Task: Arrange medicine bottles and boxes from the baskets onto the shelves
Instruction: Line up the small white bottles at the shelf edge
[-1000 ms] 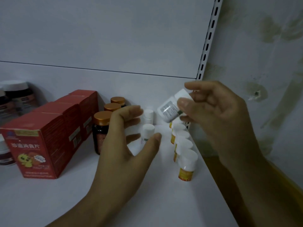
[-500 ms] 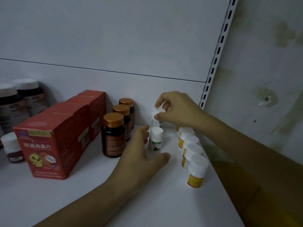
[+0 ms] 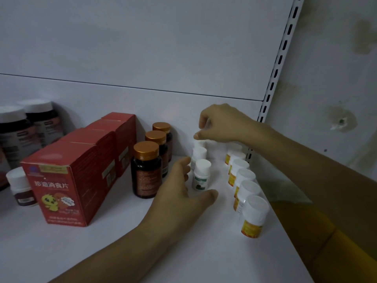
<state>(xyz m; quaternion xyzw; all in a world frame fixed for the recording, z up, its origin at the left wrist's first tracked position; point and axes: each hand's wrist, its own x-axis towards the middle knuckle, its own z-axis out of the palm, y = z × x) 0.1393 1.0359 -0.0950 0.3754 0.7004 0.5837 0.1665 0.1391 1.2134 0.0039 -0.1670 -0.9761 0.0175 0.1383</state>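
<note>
**Checking out a half-stocked medicine shelf**

So the white shelf (image 3: 122,242) has three small white bottles in a line running front to back. The right hand (image 3: 222,123) is over the rearmost bottle (image 3: 199,142) with its fingers (image 3: 201,119) bunched together right at the cap. Honestly I can't tell if they actually grip it.

The left hand (image 3: 179,193) sits low with its fingers spread loose, thumb in front of the green-label bottle (image 3: 202,174) and the rest to its left, holding nothing.

A row of yellow-label bottles (image 3: 253,215) runs along the right edge. The gold-capped amber bottles (image 3: 145,168) and red boxes (image 3: 67,180) stand to the left.
</note>
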